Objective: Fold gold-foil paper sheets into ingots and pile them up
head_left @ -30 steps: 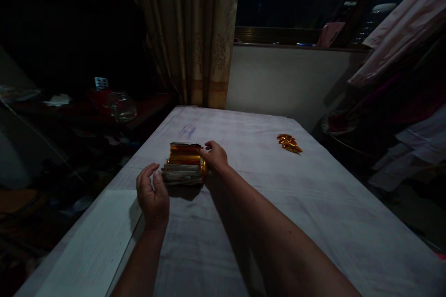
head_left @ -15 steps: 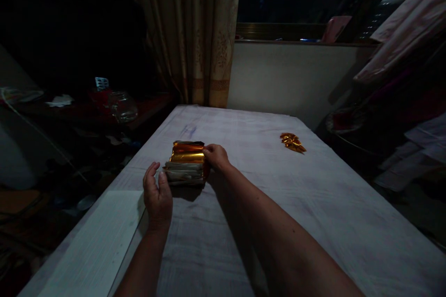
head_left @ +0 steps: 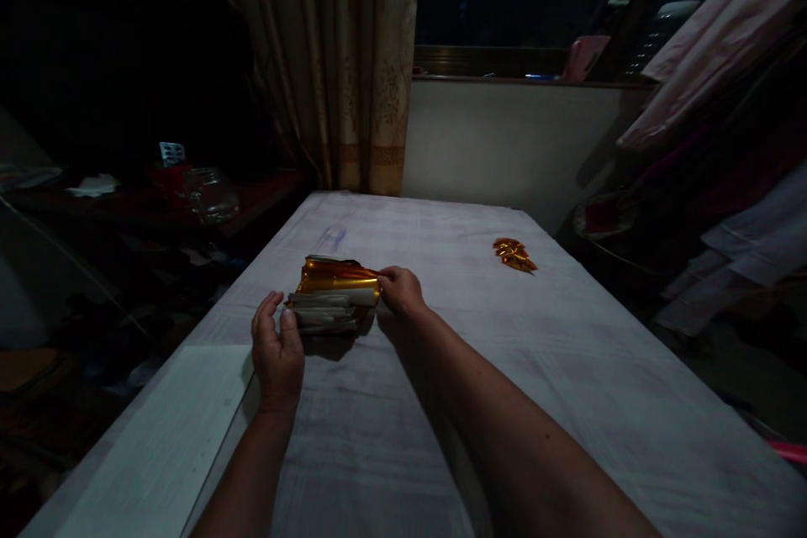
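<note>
Pinching gold foil [head_left: 340, 276] near mid-frame, right hand [head_left: 403, 292] probably separating a sheet (dim, though); left hand [head_left: 277, 350] loosely cupped, unclenched; next calls for gentle pulling.

Table [head_left: 542, 370], pale checked cloth [head_left: 416, 227] over the top, some wrinkles. Clock from table middle, far edge 12: blue mark [head_left: 333, 235] on cloth at 11; gold paper stack [head_left: 334, 276] at 10, unclear if fully resting; small gold pile [head_left: 514, 254] at 2; flat white board [head_left: 151, 429] at 8, along the edge.
</note>
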`<state>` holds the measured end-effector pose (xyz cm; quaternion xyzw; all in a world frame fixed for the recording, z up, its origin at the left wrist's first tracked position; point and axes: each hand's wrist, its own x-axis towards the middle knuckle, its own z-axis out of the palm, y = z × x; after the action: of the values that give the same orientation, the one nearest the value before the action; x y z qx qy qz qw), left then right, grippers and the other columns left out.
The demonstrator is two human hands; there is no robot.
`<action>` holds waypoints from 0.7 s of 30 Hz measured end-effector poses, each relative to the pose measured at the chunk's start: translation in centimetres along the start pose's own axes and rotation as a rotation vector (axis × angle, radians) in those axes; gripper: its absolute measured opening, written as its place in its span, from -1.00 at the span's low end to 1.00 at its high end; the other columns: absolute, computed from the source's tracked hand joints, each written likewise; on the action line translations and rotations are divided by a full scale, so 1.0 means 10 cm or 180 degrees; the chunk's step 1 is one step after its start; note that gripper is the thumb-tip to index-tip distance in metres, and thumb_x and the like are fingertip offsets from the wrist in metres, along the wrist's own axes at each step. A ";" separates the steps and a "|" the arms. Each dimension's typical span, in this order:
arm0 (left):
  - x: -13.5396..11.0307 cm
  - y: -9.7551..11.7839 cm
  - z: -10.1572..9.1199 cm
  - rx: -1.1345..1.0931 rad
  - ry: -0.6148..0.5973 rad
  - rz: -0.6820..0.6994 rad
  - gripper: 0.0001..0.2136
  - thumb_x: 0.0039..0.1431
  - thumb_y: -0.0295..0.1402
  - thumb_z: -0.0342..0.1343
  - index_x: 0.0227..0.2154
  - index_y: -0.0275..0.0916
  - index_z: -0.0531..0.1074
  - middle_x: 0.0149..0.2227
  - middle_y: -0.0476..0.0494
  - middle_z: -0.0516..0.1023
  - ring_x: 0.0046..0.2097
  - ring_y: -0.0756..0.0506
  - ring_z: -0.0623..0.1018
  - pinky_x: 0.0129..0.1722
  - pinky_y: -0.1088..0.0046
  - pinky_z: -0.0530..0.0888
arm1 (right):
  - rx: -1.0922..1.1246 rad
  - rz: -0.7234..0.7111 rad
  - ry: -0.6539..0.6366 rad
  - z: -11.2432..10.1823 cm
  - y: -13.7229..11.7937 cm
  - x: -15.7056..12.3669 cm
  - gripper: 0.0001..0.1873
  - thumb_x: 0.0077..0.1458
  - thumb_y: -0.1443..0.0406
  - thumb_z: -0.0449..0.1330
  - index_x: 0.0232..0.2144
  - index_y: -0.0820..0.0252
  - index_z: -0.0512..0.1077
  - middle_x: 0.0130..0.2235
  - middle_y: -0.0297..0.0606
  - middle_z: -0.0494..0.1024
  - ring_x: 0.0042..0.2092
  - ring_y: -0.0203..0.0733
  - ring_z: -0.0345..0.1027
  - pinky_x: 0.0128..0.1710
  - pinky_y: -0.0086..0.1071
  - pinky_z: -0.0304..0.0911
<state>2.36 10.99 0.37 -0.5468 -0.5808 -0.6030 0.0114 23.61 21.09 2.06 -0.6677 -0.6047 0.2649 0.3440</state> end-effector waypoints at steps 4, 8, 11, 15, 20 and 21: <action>0.00 0.05 0.01 0.0115 0.0041 0.0400 -0.68 0.38 -0.26 -0.05 0.08 -0.27 0.39 0.14 -0.35 0.46 0.22 -0.21 0.44 0.25 0.16 0.36 | 0.0068 0.0042 0.0090 -0.20 0.22 -0.12 -0.79 0.14 0.31 0.18 -0.27 0.12 0.64 -0.26 -0.25 0.68 -0.20 -0.16 0.55 -0.18 -0.40 0.37; -0.04 0.17 0.01 0.0187 -0.0082 0.0746 -0.67 0.39 -0.26 -0.05 0.10 -0.27 0.38 0.20 -0.38 0.41 0.26 -0.23 0.40 0.27 0.12 0.33 | 0.0151 0.0100 0.0201 -0.50 0.54 -0.32 -0.77 0.12 0.26 0.16 -0.29 0.14 0.62 -0.40 -0.31 0.64 -0.33 -0.19 0.54 -0.30 -0.42 0.39; -0.11 0.30 0.02 0.0158 -0.0270 0.1022 -0.67 0.38 -0.22 -0.04 0.08 -0.24 0.40 0.18 -0.33 0.44 0.26 -0.23 0.40 0.29 0.10 0.31 | 0.0164 0.0113 0.0283 -0.73 0.78 -0.52 -0.74 0.11 0.21 0.15 -0.30 0.16 0.61 -0.47 -0.32 0.61 -0.38 -0.17 0.54 -0.35 -0.40 0.40; -0.30 0.48 0.07 -0.0073 -0.0971 0.1479 -0.72 0.39 -0.24 -0.05 0.01 -0.17 0.48 0.06 -0.23 0.58 0.20 -0.21 0.48 0.27 0.07 0.34 | 0.0104 0.0045 0.0304 -1.02 1.00 -0.82 -0.77 0.09 0.21 0.17 -0.30 0.11 0.62 -0.40 -0.30 0.66 -0.30 -0.12 0.57 -0.26 -0.34 0.44; -0.61 0.64 0.19 -0.0326 -0.2441 0.1924 -0.69 0.41 -0.29 -0.06 0.06 -0.08 0.51 0.08 -0.18 0.60 0.18 -0.21 0.52 0.21 0.05 0.40 | -0.0064 -0.0017 0.0459 -1.27 1.10 -1.19 -0.68 0.11 0.23 0.17 -0.12 0.12 0.61 -0.13 -0.13 0.68 -0.10 -0.01 0.56 -0.03 -0.17 0.41; -0.64 0.64 0.21 -0.0301 -0.2662 0.1949 -0.69 0.41 -0.27 -0.06 0.08 -0.07 0.51 0.10 -0.19 0.59 0.20 -0.23 0.50 0.21 0.03 0.40 | -0.0085 -0.0047 0.0489 -1.30 1.10 -1.26 -0.67 0.11 0.23 0.16 -0.12 0.13 0.61 -0.10 -0.10 0.67 -0.09 0.00 0.56 -0.02 -0.15 0.41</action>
<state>10.46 6.36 -0.09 -0.8857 -0.3212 -0.3276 -0.0705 38.91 6.48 0.79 -0.6862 -0.5848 0.2023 0.3824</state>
